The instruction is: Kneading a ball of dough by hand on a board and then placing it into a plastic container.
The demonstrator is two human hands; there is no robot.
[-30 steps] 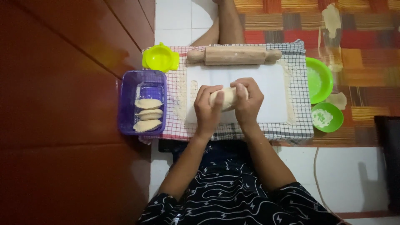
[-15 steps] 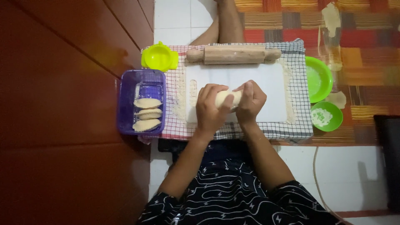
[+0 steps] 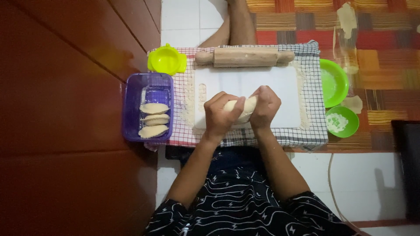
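A pale lump of dough [image 3: 241,107] is held between both my hands above the white cutting board [image 3: 280,89]. My left hand [image 3: 218,116] grips its left end, my right hand [image 3: 264,107] wraps its right end. A wooden rolling pin [image 3: 244,57] lies along the board's far edge. To the left, a purple plastic tray [image 3: 133,109] holds three folded dough pastries [image 3: 153,119].
A checked cloth [image 3: 313,126] covers the low table. A yellow-green pastry mould [image 3: 167,60] sits at the far left corner. Two green bowls [image 3: 334,83] [image 3: 342,121] stand on the right, the nearer one with white filling. A striped mat lies beyond; another person's leg is at the top.
Both hands have kept working the dough lump over the board, turning it slightly; the left hand's fingers have closed more around it. Nothing else has moved.
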